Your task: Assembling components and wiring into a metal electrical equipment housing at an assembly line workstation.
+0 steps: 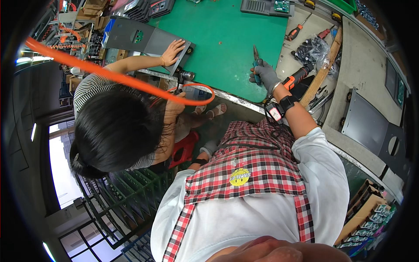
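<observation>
R hand [266,75], in a grey knit-type glove, has its fingers curled round the grips of the metal pliers w/ blue handles [256,77]; the pliers are over the flat green work surface [222,48], nr its right edge & toward the near-right corner, nose pointing to the far edge. A black strap w/ a pale, red-marked unit [275,112] sits on the R wrist, by the surface's near-right corner. L hand [211,147], also grey-gloved, is low, off the near edge & well below the surface, partly hidden by the red-black-white checked apron [244,174]; can't tell how far its fingers are spread or if they hold anything. Nearest to it: the red plastic stool [185,148]. Just past the surface's right edge, close to the R wrist, lies an orange-&-black power tool [297,77]; farther up that side, a clear plastic bag w/ black parts [316,51] & an orange-handled screwdriver [294,32], w/ a long wooden strip [324,65] beyond the power tool. At the far edge, right corner: a dark grey housing w/ a green circuit board [266,6]. At the left end, by the near edge, a co-worker has one bare hand [173,52] flat on a long dark grey panel [152,41]; the other hand [175,104] is below that edge, beside a loop of orange hose [205,98].
</observation>
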Demonstrator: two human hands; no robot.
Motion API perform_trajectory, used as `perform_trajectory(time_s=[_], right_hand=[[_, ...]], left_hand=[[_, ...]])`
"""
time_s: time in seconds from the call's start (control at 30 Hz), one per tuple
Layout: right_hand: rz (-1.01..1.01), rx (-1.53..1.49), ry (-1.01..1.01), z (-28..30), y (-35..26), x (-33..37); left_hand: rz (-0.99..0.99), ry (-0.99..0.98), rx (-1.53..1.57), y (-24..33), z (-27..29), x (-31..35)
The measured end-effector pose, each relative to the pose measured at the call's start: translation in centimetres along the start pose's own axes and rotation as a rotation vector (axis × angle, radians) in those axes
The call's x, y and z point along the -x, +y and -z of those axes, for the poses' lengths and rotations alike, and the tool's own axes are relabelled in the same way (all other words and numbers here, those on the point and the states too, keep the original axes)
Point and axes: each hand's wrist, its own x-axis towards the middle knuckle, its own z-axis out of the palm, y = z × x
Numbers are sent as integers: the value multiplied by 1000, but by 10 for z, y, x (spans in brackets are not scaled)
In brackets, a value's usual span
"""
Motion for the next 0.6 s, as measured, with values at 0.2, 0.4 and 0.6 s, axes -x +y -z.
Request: perform_trajectory(time_s=[0.2, 0.4, 0.6], right_hand=[[-1, -12, -4, 0, -1, 0], [3, -27, -8, 2, 0, 0], [-6, -54, -10, 4, 1, -2]], left_hand=[[42, -27, 38, 25, 19, 14], [-50, 61, 11, -17, -26, -21], [-77, 77, -1, -31, -34, -29]])
